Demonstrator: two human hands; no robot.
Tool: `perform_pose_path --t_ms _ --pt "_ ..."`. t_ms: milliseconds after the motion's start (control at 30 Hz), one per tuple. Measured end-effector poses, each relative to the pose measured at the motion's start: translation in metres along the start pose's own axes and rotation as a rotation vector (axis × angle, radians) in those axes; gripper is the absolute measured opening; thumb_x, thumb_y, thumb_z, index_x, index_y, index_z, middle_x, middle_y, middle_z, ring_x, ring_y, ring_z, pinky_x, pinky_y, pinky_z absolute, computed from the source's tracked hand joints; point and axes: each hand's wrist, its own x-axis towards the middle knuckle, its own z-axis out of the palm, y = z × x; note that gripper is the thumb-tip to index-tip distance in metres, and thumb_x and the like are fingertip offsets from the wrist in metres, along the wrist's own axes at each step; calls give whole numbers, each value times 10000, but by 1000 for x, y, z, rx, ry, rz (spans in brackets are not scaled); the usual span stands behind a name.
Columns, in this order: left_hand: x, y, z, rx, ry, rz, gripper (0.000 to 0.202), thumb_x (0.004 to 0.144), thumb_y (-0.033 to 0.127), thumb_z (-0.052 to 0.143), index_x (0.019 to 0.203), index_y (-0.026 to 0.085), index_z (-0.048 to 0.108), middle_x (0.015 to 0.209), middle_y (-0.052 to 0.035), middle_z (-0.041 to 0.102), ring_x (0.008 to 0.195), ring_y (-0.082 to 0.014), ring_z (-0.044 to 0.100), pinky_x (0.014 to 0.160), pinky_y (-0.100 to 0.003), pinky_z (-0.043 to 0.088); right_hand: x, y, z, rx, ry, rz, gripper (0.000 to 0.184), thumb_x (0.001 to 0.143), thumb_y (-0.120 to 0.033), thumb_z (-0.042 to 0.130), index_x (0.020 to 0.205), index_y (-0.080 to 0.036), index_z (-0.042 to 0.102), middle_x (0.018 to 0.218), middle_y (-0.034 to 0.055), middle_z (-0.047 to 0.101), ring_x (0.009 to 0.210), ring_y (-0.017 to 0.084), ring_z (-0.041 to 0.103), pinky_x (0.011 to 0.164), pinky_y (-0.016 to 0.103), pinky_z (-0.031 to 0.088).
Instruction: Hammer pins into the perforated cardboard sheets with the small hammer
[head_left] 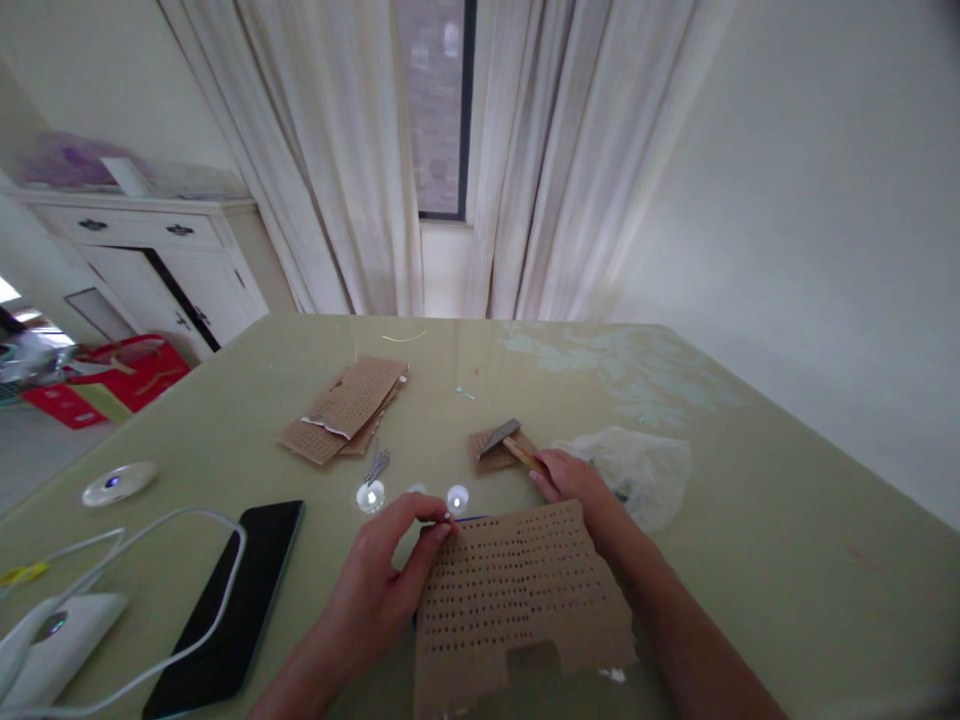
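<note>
My left hand [401, 555] is closed in a pinch at the upper left corner of a brown cardboard sheet [517, 590] with rows of small punched holes. Between thumb and forefinger shows the small pale end of what looks like a nail [448, 517]; most of it is hidden. Beyond the sheet's upper right corner, my right hand [559, 475] is wrapped round the wooden handle of a hammer [501, 437]. The hammer's metal head lies over a small cardboard piece [484, 455]. Something blue peeks out beneath the sheet's edge.
Several nails [377, 466] lie by a small, clear round disc [370, 496]; another disc [457, 499] is near my left fingers. Torn punched cardboard [360, 400] is stacked behind. A crumpled plastic bag [637, 465] lies right; a black tablet [232, 600] and white cable [240, 560] lie left.
</note>
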Motion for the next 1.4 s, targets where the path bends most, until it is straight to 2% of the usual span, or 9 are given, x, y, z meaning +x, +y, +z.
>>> perform_pose_path --t_ms 133,233,367,533,667,767,900,1033,1400 --pt "1 -2 2 5 1 48 180 1070 342 581 1015 250 724 947 -34 783 875 -202 737 806 -297 574 -18 -5 -39 131 115 -105 319 1102 -341 417 1026 -203 695 995 117 765 910 263 697 854 362 492" --pt "1 -4 3 5 7 57 162 1068 337 588 1052 251 725 975 -41 791 885 -202 744 810 -296 583 -39 -16 -76 252 72 -163 366 1119 -419 391 959 -230 660 827 57 708 777 238 651 774 350 474" --pt "0 -3 4 -10 40 49 154 1051 341 606 1047 253 732 962 -43 801 868 -207 753 788 -295 595 -65 -33 -101 251 -35 -191 313 1098 -489 452 1050 -262 661 977 73 735 908 273 660 851 384 477" --pt "1 -2 5 -53 46 42 159 1043 335 611 1039 249 744 954 -35 813 868 -209 767 776 -286 593 -72 -25 -76 249 14 -23 306 1072 -503 499 895 -255 533 913 56 690 843 253 627 779 373 457" --pt "2 -3 6 -73 25 24 164 1052 345 603 1034 244 732 952 -32 809 874 -205 763 791 -287 589 -63 -11 -51 394 -66 48 343 898 -540 725 917 -237 565 919 44 683 857 254 629 754 355 469" --pt "1 -2 6 -67 35 22 173 1053 347 594 1021 242 728 943 -33 809 864 -207 761 777 -288 590 -60 -10 -40 550 -43 81 404 794 -536 792 930 -231 565 902 31 633 861 250 604 733 342 474" --pt "2 0 7 -72 56 17 183 1050 346 588 1000 239 728 942 -37 806 875 -211 759 780 -293 591 -60 -17 -36 765 29 130 451 765 -524 819 925 -252 497 843 -13 559 801 214 557 673 304 452" --pt "6 1 6 -86 75 9 196 1051 355 581 990 239 726 944 -42 806 892 -217 763 791 -303 593 -57 -20 -33 851 74 173 492 765 -541 842 893 -263 457 784 -49 480 737 185 494 635 287 406" --pt "11 3 5 -122 73 -7 172 1043 341 593 984 230 710 912 -35 807 850 -202 762 758 -285 595 -59 -26 -20 902 145 219 472 762 -513 845 851 -258 458 759 -52 451 718 178 462 630 284 392"
